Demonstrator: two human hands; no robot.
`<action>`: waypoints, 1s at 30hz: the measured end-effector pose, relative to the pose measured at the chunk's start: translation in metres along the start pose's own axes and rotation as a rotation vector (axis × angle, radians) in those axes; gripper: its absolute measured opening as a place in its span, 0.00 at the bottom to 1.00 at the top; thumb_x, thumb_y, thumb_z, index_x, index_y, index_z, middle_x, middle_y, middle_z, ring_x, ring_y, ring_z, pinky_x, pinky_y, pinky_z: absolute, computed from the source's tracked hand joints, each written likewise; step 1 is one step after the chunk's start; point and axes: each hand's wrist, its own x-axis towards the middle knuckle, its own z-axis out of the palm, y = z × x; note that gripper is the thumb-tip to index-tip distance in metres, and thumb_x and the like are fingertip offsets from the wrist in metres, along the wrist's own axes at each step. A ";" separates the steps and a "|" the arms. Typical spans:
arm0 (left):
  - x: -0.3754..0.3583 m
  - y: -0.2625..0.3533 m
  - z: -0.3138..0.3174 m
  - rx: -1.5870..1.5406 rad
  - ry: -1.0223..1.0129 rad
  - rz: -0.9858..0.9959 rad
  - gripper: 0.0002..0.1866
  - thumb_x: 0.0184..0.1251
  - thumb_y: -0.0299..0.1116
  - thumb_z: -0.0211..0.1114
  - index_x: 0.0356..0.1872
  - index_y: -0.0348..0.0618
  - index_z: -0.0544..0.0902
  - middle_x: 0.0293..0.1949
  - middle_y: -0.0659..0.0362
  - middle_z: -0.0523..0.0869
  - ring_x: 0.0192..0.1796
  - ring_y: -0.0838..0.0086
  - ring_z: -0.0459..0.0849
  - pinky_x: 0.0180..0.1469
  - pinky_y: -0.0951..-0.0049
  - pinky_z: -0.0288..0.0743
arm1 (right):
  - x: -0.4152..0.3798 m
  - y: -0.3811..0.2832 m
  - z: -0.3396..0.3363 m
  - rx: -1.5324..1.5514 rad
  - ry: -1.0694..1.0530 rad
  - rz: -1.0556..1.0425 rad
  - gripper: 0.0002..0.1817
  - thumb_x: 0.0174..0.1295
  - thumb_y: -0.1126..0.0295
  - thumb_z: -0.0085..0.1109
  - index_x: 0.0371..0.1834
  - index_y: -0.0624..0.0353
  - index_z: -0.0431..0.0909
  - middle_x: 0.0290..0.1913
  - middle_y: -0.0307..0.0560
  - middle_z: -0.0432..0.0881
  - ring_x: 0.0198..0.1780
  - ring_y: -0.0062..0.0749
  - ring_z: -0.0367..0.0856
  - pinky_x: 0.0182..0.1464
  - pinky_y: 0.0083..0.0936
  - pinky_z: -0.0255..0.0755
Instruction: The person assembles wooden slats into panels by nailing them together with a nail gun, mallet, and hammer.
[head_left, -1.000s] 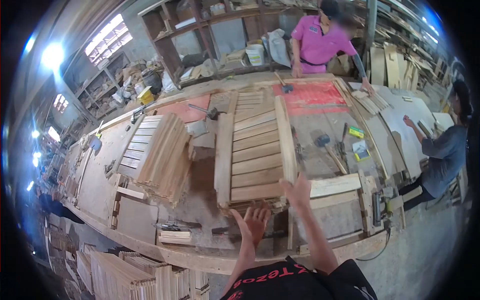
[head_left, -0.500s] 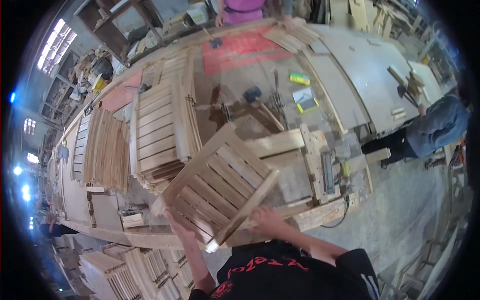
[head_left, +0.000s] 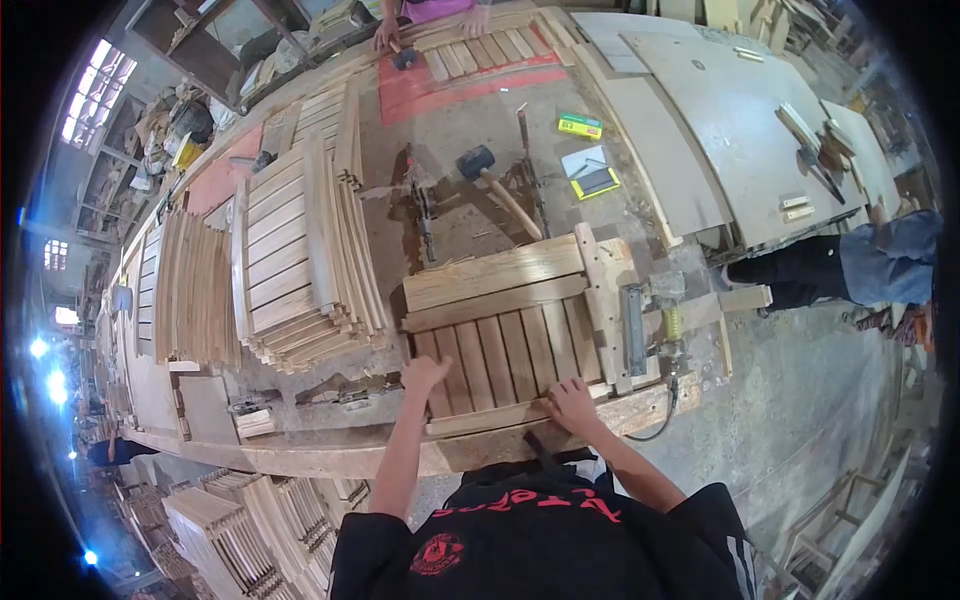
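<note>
A slatted wooden panel (head_left: pixel 500 360) lies flat on the workbench, its slats running away from me between two rails. My left hand (head_left: pixel 427 375) grips the panel's left end, fingers curled at its edge. On the near rail, towards the right, my right hand (head_left: pixel 572 403) has its fingers over the wood. Behind the panel runs a thick wooden bar (head_left: pixel 490 275). An upright-looking wooden stop (head_left: pixel 603 300) borders its right end, with a metal fitting (head_left: pixel 634 330) attached beside it.
Stacks of slatted panels (head_left: pixel 280 250) stand to the left. A mallet (head_left: pixel 475 162), clamps (head_left: pixel 420 210) and a yellow-green box (head_left: pixel 580 124) lie beyond. Across the bench a person's hands (head_left: pixel 385 35) are near another panel (head_left: pixel 485 52). Another person (head_left: pixel 890 255) stands right.
The panel has gone from tilted and raised to flat against the bar and stop. Both hands moved with it. Across the bench, the other person's hand has reached the mallet there.
</note>
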 end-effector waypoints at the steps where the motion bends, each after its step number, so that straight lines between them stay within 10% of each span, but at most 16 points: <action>1: 0.002 -0.010 0.008 -0.055 -0.092 0.084 0.32 0.64 0.61 0.60 0.46 0.36 0.85 0.42 0.40 0.87 0.49 0.45 0.85 0.53 0.57 0.77 | -0.004 0.008 0.006 -0.032 0.019 -0.014 0.11 0.55 0.65 0.65 0.38 0.56 0.78 0.41 0.51 0.77 0.49 0.52 0.74 0.54 0.45 0.69; 9: -0.048 -0.126 0.066 0.130 0.571 -0.099 0.29 0.60 0.48 0.68 0.58 0.42 0.76 0.35 0.44 0.85 0.43 0.54 0.86 0.49 0.59 0.78 | 0.008 0.009 0.021 -0.059 0.082 0.098 0.05 0.56 0.67 0.62 0.30 0.56 0.78 0.34 0.52 0.76 0.43 0.53 0.73 0.47 0.47 0.70; 12: -0.031 -0.156 0.085 -0.403 0.248 -0.013 0.31 0.60 0.45 0.68 0.61 0.37 0.75 0.37 0.43 0.85 0.41 0.53 0.86 0.46 0.60 0.78 | 0.012 0.001 0.019 -0.105 0.079 0.125 0.06 0.57 0.66 0.60 0.31 0.55 0.77 0.35 0.51 0.75 0.43 0.53 0.73 0.47 0.47 0.70; 26: -0.018 -0.158 0.034 -0.531 -0.012 0.243 0.18 0.67 0.43 0.61 0.47 0.39 0.84 0.30 0.47 0.87 0.37 0.53 0.87 0.42 0.57 0.80 | 0.011 0.010 0.036 -0.174 -0.018 0.141 0.09 0.59 0.63 0.59 0.40 0.50 0.80 0.36 0.46 0.78 0.45 0.49 0.75 0.51 0.47 0.70; 27: -0.004 -0.185 0.025 -0.181 0.134 0.181 0.20 0.72 0.47 0.56 0.49 0.41 0.84 0.38 0.50 0.88 0.46 0.58 0.87 0.49 0.58 0.78 | 0.008 0.013 0.036 -0.182 -0.009 0.127 0.08 0.58 0.62 0.59 0.39 0.49 0.80 0.35 0.45 0.78 0.45 0.48 0.76 0.52 0.47 0.70; 30: 0.021 -0.294 -0.007 -0.458 0.582 -0.102 0.19 0.76 0.40 0.51 0.53 0.35 0.79 0.53 0.47 0.83 0.57 0.56 0.80 0.56 0.54 0.72 | 0.004 0.016 0.044 -0.173 0.096 0.123 0.06 0.59 0.62 0.60 0.31 0.51 0.78 0.33 0.45 0.79 0.44 0.46 0.78 0.56 0.47 0.69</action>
